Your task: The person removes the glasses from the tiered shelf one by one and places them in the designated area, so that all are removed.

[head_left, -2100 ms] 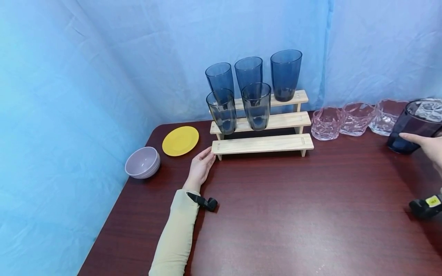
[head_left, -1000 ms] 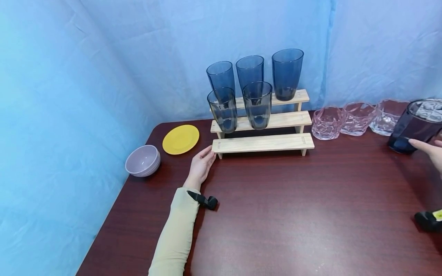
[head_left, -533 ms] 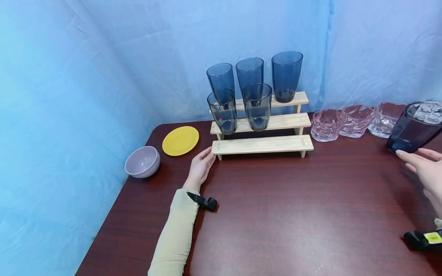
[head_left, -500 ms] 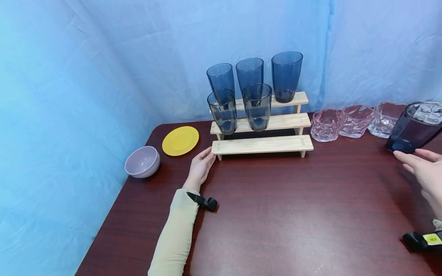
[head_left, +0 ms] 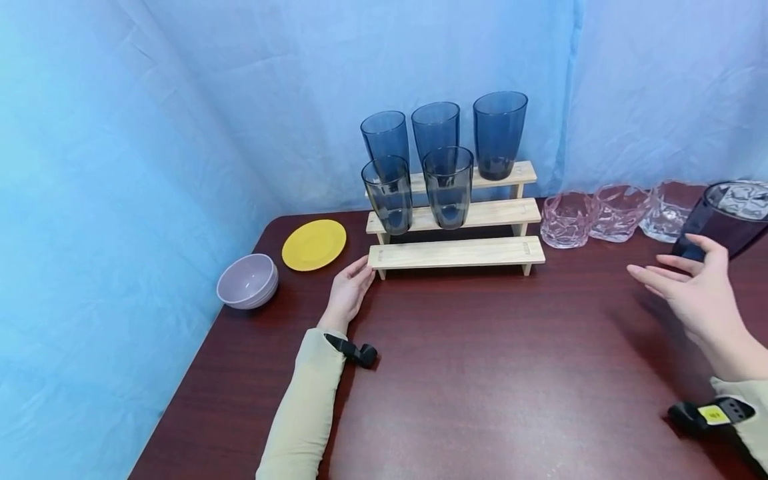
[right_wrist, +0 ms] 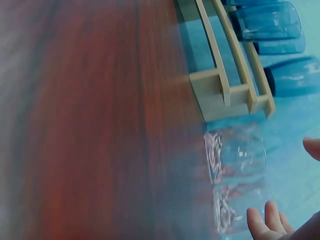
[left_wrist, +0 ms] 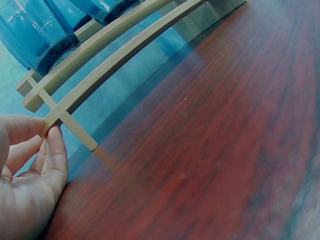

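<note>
My left hand (head_left: pixel 349 291) pinches the left end of the lowest shelf of a three-tier wooden rack (head_left: pixel 456 252); in the left wrist view thumb and fingers close on the plank's end. On its top tier stand three blue tumblers (head_left: pixel 499 137), and two more tumblers (head_left: pixel 449 197) stand on the middle tier. At the right, my right hand (head_left: pixel 702 290) hovers above the table, fingers loosely bent and thumb apart, holding nothing. Behind it is a dark blue glass (head_left: pixel 735 225), partly hidden by the fingers and cut by the frame edge.
Two pinkish wavy glasses (head_left: pixel 565 227) and a clearer glass (head_left: pixel 665 217) stand in a row right of the rack. A yellow plate (head_left: pixel 314 245) and a pale purple bowl (head_left: pixel 247 283) sit at the left of the brown table (head_left: pixel 480 373). A blue curtain (head_left: pixel 288 100) hangs behind.
My right hand has let go of the dark blue glass and drawn left and toward me, away from it. The left hand stays at the rack's end.
</note>
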`<action>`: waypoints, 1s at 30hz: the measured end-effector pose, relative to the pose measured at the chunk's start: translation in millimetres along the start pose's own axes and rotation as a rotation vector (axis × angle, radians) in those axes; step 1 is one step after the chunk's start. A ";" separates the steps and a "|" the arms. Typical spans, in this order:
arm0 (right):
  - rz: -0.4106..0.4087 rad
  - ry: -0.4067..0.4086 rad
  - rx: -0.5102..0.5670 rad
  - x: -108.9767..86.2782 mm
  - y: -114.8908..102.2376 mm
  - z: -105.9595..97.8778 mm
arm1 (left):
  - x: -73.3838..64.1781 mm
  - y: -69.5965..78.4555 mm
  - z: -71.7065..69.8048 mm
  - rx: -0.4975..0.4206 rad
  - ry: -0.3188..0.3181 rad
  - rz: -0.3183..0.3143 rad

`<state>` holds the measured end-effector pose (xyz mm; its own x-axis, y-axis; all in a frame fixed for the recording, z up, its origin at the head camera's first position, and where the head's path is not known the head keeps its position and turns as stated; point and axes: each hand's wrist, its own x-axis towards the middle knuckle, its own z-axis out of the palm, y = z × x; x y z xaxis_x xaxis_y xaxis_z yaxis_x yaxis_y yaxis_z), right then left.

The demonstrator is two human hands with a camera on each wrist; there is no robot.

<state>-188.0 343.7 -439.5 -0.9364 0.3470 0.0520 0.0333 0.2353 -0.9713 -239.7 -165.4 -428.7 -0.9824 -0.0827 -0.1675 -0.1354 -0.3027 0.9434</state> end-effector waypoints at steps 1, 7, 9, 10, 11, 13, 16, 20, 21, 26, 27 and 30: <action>0.001 -0.013 -0.024 2.2 -1.2 2.9 | 0.4 0.1 0.3 0.002 -0.002 0.001; -0.040 -0.095 -0.031 14.1 -14.8 25.9 | 0.7 1.7 2.8 -0.003 -0.001 0.014; -0.075 -0.094 -0.070 12.4 -26.2 38.3 | 0.9 1.7 3.2 -0.005 -0.002 0.016; -0.087 -0.093 -0.088 9.5 -34.6 44.8 | 0.8 1.6 3.4 -0.008 -0.002 0.015; -0.096 -0.100 -0.095 5.2 -45.2 51.1 | 1.0 1.3 3.7 -0.011 -0.001 0.012; -0.115 -0.108 -0.123 -5.8 -69.5 63.4 | 1.2 0.6 4.1 -0.015 -0.001 0.008; -0.137 -0.126 -0.158 -21.6 -105.8 78.9 | 1.2 -0.4 4.8 -0.017 -0.001 0.004; -0.175 -0.148 -0.169 -25.8 -130.9 93.5 | 0.8 -0.6 5.2 -0.011 -0.006 0.004; -0.181 -0.154 -0.163 -24.7 -134.0 96.3 | 0.7 -0.4 5.2 -0.009 -0.008 0.002; -0.195 -0.194 -0.129 -16.8 -145.0 112.2 | -0.6 1.0 3.9 0.001 -0.005 -0.009; -0.196 -0.205 -0.122 -15.4 -147.1 115.7 | -0.8 1.1 3.5 0.000 -0.002 -0.009; -0.201 -0.240 -0.112 -10.3 -152.7 125.7 | -0.9 1.1 2.4 0.000 0.001 -0.007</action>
<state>-227.3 190.1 -320.9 -0.9833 0.0627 0.1710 -0.1349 0.3807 -0.9148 -239.3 -163.3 -426.9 -0.9813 -0.0817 -0.1744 -0.1422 -0.3036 0.9421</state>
